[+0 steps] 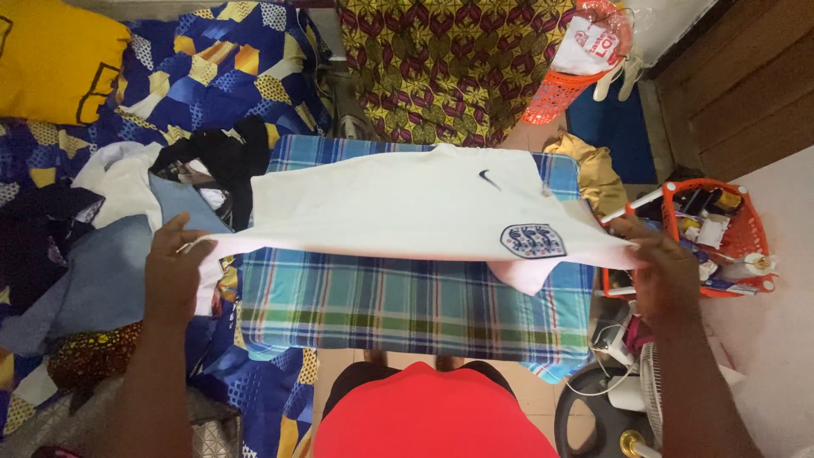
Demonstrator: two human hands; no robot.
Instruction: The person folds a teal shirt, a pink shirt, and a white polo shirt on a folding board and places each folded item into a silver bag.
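A white sports shirt with a shield crest on its chest lies stretched across a blue and green plaid cloth that covers a low stand. My left hand grips the shirt's left edge. My right hand pinches its right edge near the crest. The near edge of the shirt is lifted off the plaid cloth between my hands. One sleeve hangs down below the crest.
A pile of clothes lies on a blue patterned bedsheet at the left, with a yellow pillow behind. An orange basket of small items stands at the right. A patterned fabric hangs at the back. A fan base sits low right.
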